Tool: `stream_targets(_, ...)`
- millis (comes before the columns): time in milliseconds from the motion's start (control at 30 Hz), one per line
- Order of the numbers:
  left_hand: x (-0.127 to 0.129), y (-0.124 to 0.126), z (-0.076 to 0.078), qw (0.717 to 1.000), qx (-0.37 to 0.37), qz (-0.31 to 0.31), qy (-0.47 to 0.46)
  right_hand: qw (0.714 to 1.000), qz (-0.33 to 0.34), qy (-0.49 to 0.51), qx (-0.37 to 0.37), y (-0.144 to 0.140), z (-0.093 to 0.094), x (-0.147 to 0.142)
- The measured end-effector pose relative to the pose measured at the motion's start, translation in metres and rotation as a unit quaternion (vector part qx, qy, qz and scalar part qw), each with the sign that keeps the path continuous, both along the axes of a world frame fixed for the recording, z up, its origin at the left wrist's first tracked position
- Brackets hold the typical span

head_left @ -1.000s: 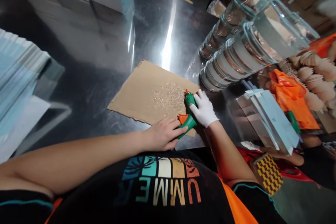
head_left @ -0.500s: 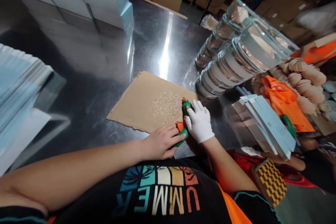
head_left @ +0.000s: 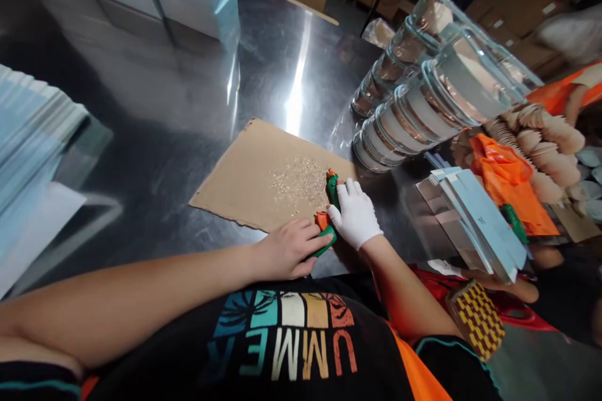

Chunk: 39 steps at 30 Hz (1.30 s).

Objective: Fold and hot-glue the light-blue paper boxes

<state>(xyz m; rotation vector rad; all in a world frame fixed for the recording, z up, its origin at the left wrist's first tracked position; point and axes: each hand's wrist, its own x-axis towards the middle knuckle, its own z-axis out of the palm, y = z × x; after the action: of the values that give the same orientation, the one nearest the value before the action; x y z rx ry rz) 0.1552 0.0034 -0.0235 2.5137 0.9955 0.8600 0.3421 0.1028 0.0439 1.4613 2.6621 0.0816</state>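
A green glue gun [head_left: 332,200] with an orange tip and trigger lies on the near right corner of a sheet of cardboard [head_left: 244,182], at about 6 o'clock on the steel table [head_left: 188,106], and both hands are on it. The right hand [head_left: 355,219], in a white glove, is curled over the gun's body with the fingers closed around it, the nozzle pointing toward 12 o'clock. The bare left hand [head_left: 286,250] is half closed, its fingertips pressing the gun's handle end by the orange trigger; whether it truly grips or only steadies I cannot tell. Just at 11 o'clock from the nozzle a patch of pale dried glue specks [head_left: 301,178] covers the cardboard, so the gun appears to have been purged or rested here many times; no workpiece is under the nozzle now, and nothing shows glue actually flowing. At 2 o'clock lie stacked clear lids [head_left: 414,106], at 3 o'clock a leaning pile of flat blue cartons [head_left: 475,219], at 9 o'clock a stack of blue sheets [head_left: 32,138]. Compared with a second ago, the gloved hand has slid further over the gun, hiding more of the green body, while the left hand has stayed put.
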Motion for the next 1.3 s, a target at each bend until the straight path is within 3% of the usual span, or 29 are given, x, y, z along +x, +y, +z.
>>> stream_targets(100, 0.001, 0.000, -0.003, 1.000, -0.002, 0.003, -0.005, 0.999, -0.025, 0.017, -0.028, 0.011, 0.003, -0.003)
stream_targets(267, -0.003, 0.002, 0.010, 1.000, -0.011, -0.006, 0.014, 0.993, -0.071, 0.063, -0.077, 0.037, -0.004, 0.007)
stream_targets(433, -0.003, 0.005, 0.014, 1.000, -0.003, -0.009, 0.017, 0.986, 0.003, 0.148, -0.081, 0.035, -0.022, 0.056)
stream_targets(567, -0.002, 0.007, 0.013, 1.000, -0.001, -0.007, 0.023, 0.983, 0.036, 0.158, -0.087, 0.021, -0.021, 0.081)
stream_targets(700, -0.003, 0.006, 0.014, 1.000, -0.002, -0.004, 0.020, 0.993, 0.052, 0.092, -0.051, 0.013, -0.006, 0.053)
stream_targets(867, -0.004, 0.006, 0.015, 1.000, 0.013, -0.007, 0.008, 0.996, -0.021, -0.078, -0.021, 0.010, 0.017, 0.000)
stream_targets(967, -0.004, 0.006, 0.015, 1.000, 0.021, -0.001, 0.004, 0.993, -0.056, -0.088, -0.059, 0.017, 0.024, -0.016)
stream_targets(1133, -0.004, 0.006, 0.013, 1.000, 0.007, -0.003, 0.009, 0.984, -0.117, 0.007, -0.137, 0.046, 0.016, -0.011)
stream_targets(1200, -0.003, 0.007, 0.012, 1.000, 0.005, -0.001, 0.015, 0.972, -0.129, 0.137, -0.138, 0.053, 0.006, 0.002)
stream_targets(1300, -0.003, 0.008, 0.010, 1.000, 0.008, -0.005, 0.010, 0.922, -0.164, 0.330, -0.121, 0.055, -0.008, 0.027)
